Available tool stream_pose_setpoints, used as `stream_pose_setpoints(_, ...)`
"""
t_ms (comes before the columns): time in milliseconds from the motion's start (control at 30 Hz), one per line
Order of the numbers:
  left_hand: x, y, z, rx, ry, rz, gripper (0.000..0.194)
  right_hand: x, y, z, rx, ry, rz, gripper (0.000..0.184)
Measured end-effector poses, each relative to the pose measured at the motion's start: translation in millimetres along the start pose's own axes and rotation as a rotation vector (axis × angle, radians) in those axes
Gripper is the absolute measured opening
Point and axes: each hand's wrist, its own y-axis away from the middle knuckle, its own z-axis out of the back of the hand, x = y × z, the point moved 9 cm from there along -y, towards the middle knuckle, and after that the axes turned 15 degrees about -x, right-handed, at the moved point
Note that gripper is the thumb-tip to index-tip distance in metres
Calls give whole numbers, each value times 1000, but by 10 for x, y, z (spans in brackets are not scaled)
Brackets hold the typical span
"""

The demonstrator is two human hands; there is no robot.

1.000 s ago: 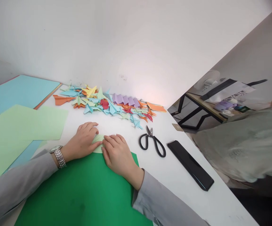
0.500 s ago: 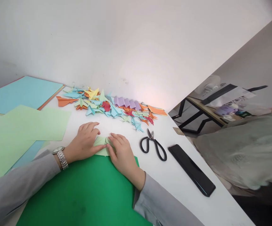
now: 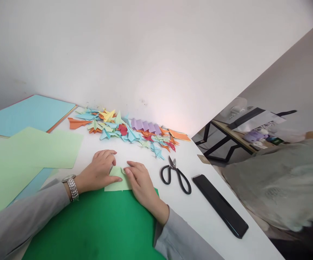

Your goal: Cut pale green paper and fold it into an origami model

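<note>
A small folded piece of light green paper lies at the far edge of a green sheet. My left hand, with a watch on its wrist, holds the paper's left side, thumb laid across the top. At the paper's right side, my right hand pinches a raised flap between thumb and fingers. The paper's far edge is partly hidden behind my fingers.
Black-handled scissors and a long black case lie to the right. Many folded paper shapes are heaped along the wall. Light green sheets and a blue stack lie left. A person's clothed back is at far right.
My right thumb has drawn up from the paper's middle to the flap at its far edge, uncovering more of the paper. The whole view has shifted slightly, so things sit lower.
</note>
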Motion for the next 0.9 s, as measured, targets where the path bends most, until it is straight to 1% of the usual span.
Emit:
stream_pose_setpoints(67, -15, 1, 8, -2, 22, 2, 38, -24, -2, -5, 5, -5, -19, 26)
stream_pose_setpoints(167, -88, 9, 21, 1, 55, -42, 37, -13, -1, -9, 1, 9, 4, 28)
stream_pose_setpoints(300, -181, 21, 35, 10, 83, -109, 35, 16, 8, -29, 10, 36, 42, 17)
stream_pose_setpoints(367, -213, 20, 50, 10, 103, -123, 33, 10, 10, -29, 7, 45, 34, 18)
stream_pose_setpoints(433, -262, 20, 61, 22, 128, -145, 27, 12, 11, -21, -3, 47, 34, 21)
stream_pose_setpoints(533, -341, 23, 71, 40, 120, -195, 19, 22, 19, -21, 0, 35, 41, 19)
stream_pose_setpoints(600, -340, 12, 100, 3, 64, -197, 22, 18, 24, -26, 4, 23, 37, 17)
stream_pose_setpoints(667, -287, -2, 133, -56, -6, -162, 33, -1, 23, -31, -3, 16, 25, 18)
stream_pose_setpoints(733, -221, -5, 136, -89, -64, -119, 42, -27, 15, -28, -24, 14, 10, 17)
stream_pose_setpoints(800, -180, 1, 112, -89, -95, -103, 48, -47, 5, -20, -52, 14, 6, 16)
stream_pose_setpoints(900, -168, 12, 58, -47, -88, -108, 50, -37, -3, -2, -87, 17, 31, 14)
